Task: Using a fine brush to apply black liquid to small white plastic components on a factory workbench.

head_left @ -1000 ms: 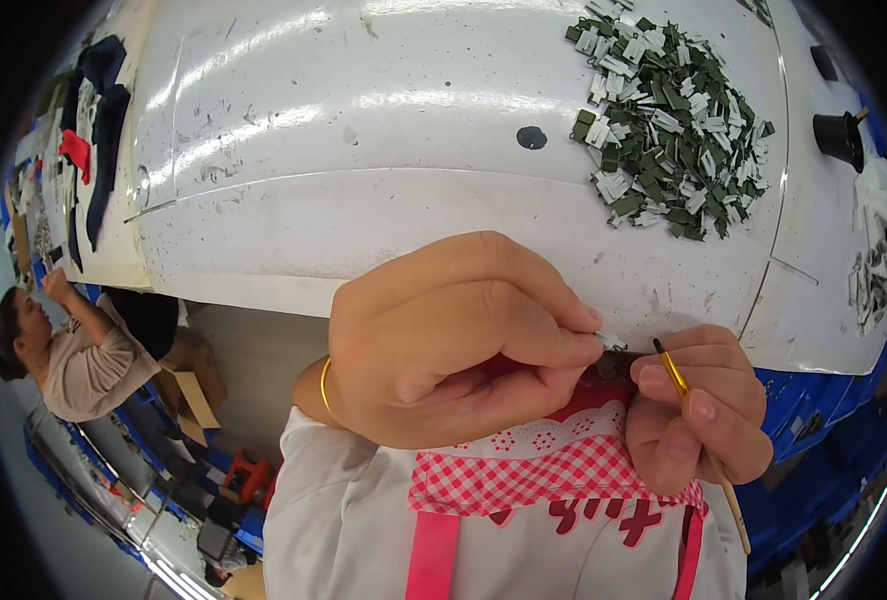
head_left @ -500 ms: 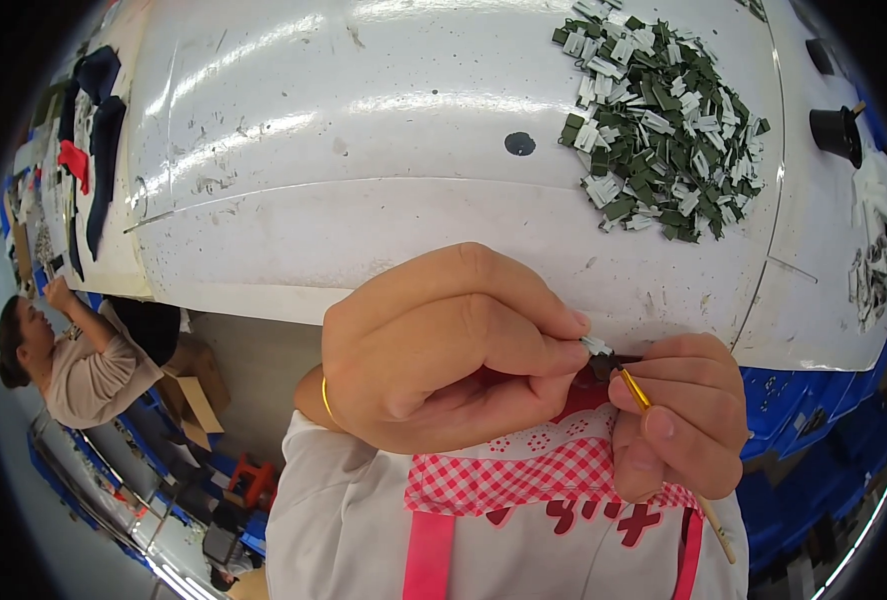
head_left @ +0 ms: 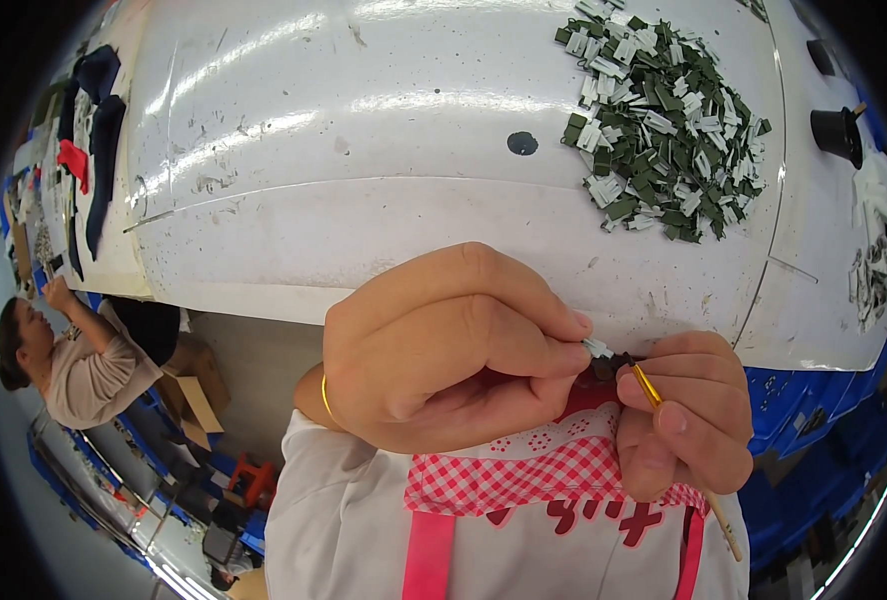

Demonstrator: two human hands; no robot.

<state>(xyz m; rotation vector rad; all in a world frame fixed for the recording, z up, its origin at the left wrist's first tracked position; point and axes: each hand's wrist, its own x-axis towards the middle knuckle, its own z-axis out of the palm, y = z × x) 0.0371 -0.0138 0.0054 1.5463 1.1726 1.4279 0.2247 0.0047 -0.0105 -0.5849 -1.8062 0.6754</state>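
Between the thumb and fingertips of my left hand (head_left: 454,350) is pinched a small grey-white and dark green piece (head_left: 598,348), mostly hidden by the fingers. My right hand (head_left: 689,415) is closed round a thin paintbrush (head_left: 647,385) with a yellow metal ferrule and a pale wooden handle that slants down past the palm. The brush's dark tip is beside the piece; I cannot tell whether they touch. Both hands are just off the near edge of the white table (head_left: 364,230), in front of my chest.
A heap of similar small green and white pieces (head_left: 664,130) lies on the table at the far right. Left of it is a dark round spot (head_left: 522,144). A black cup (head_left: 837,136) stands at the right. Another person (head_left: 89,360) is at the left, by a cardboard box (head_left: 194,393).
My right hand and the brush have shifted slightly to the right, drawing the tip a little away from the piece. My left hand has hardly moved.
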